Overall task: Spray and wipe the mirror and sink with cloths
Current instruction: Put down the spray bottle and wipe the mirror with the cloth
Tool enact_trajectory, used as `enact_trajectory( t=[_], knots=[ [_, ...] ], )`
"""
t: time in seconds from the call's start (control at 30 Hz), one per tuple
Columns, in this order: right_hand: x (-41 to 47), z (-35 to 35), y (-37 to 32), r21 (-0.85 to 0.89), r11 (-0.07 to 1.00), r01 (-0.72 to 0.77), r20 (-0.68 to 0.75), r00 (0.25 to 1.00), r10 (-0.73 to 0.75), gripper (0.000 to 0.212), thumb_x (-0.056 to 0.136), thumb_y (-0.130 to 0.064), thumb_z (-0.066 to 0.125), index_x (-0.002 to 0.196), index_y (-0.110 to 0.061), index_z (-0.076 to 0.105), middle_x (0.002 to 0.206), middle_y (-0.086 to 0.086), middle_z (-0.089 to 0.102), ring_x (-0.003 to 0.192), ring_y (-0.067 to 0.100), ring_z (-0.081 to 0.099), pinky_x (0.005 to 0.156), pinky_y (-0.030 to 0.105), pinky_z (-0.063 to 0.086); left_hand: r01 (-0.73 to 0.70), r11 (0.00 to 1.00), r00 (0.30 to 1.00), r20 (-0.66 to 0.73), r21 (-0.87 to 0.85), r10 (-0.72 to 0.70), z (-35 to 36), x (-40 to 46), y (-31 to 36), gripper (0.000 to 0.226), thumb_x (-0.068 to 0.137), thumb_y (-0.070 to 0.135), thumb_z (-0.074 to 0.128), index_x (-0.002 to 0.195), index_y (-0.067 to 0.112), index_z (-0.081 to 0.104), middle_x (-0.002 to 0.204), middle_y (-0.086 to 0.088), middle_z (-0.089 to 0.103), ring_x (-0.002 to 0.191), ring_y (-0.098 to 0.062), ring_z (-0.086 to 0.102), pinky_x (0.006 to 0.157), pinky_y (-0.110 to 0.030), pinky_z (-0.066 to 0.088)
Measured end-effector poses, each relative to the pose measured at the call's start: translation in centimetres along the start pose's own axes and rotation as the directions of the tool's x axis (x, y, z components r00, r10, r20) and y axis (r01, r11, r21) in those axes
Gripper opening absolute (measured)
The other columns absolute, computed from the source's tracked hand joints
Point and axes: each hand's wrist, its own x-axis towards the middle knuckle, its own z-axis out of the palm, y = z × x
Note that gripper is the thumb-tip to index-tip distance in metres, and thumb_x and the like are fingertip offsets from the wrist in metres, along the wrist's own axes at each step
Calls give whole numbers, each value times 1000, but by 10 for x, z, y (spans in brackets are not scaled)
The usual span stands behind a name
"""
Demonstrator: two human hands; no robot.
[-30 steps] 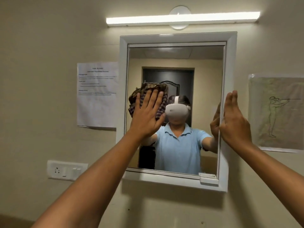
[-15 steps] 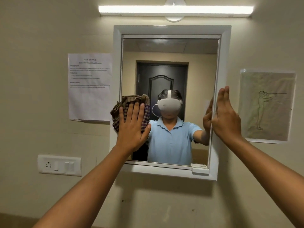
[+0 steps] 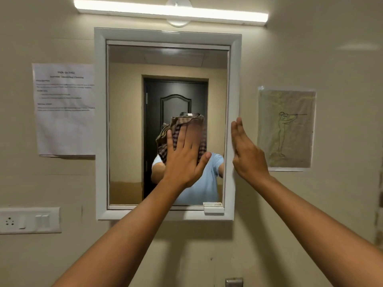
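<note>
A white-framed mirror [image 3: 126,125] hangs on the beige wall straight ahead. My left hand [image 3: 184,160] presses a brown checked cloth [image 3: 176,127] flat against the middle of the glass, fingers straight and spread. My right hand [image 3: 246,152] lies flat with straight fingers against the right side of the mirror frame [image 3: 235,79]. The glass reflects a person in a light blue shirt and a dark door. The sink is out of view.
A printed notice [image 3: 64,108] is stuck to the wall left of the mirror and a drawing in a plastic sleeve [image 3: 287,129] to the right. A tube light [image 3: 170,11] runs above. A switch plate [image 3: 29,220] sits low left. A metal fitting [image 3: 234,282] shows at the bottom edge.
My left hand has slid the cloth from the mirror's left side rightward to its middle. My right hand has stayed on the right frame edge.
</note>
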Motion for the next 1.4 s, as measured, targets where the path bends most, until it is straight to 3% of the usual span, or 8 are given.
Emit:
enact_trajectory(
  t=[0.13,0.37,0.7,1.03,1.4],
  knots=[
    [0,-2,8,0,999,38,8,999,-38,86,85,8,45,156,-21,6,163,-8,0,47,14,42,47,33,50,-56,998,998,-33,-31,55,2,23,24,64,99,39,24,157,15,7,164,-8,8,151,-24,2,120,-54,-5],
    [-3,2,9,38,997,61,-31,998,-60,85,83,9,46,156,-18,12,163,-5,4,51,15,44,49,34,50,-132,990,991,-31,46,134,11,12,42,64,101,41,27,157,16,7,164,-9,9,151,-27,4,120,-56,1],
    [-17,7,10,13,999,53,15,998,-53,86,85,5,47,156,-19,6,162,-7,-5,48,8,34,46,29,44,-194,979,977,107,64,187,35,-59,54,65,100,41,32,156,15,12,162,-9,19,150,-27,14,120,-56,5],
    [-22,4,8,-13,999,45,36,998,-44,87,83,8,46,156,-18,7,164,-6,-2,51,12,40,48,33,48,-198,976,979,55,87,194,18,-19,38,64,102,44,28,156,14,11,163,-11,15,151,-28,10,120,-57,2],
    [-29,3,4,-32,999,23,87,996,-21,93,80,7,47,156,-22,2,163,-7,-5,55,17,45,49,31,42,-485,871,868,167,81,468,29,-62,19,71,99,56,34,156,16,18,161,-7,23,150,-26,17,115,-52,20]
  ],
)
